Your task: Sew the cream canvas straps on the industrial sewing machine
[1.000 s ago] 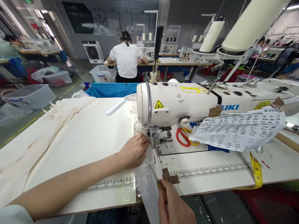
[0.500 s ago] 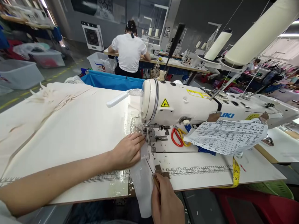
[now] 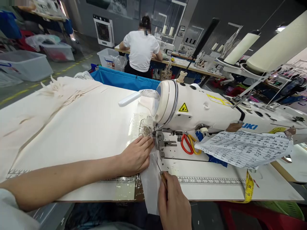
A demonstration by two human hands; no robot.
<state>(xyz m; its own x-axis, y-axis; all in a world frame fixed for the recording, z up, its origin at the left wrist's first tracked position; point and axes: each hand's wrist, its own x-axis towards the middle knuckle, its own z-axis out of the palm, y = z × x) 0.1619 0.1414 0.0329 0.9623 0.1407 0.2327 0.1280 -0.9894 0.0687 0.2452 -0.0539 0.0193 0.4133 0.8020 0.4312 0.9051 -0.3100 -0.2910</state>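
Right hand (image 3: 174, 204) nearer needle, cream worktable (image 3: 83, 127); co-worker (image 3: 141, 48) behind

Just 1 view, worn on the person's head (close over the work), facing forward and down across the sewing table (image 3: 79, 134) towards the workshop beyond.

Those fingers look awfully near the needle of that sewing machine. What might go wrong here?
The left hand presses the white strip flat right beside the presser foot, so a slip could bring the fingertips under the needle. The right hand aims a thin pointed tool toward the same spot; it might poke the other hand or snag the cloth.
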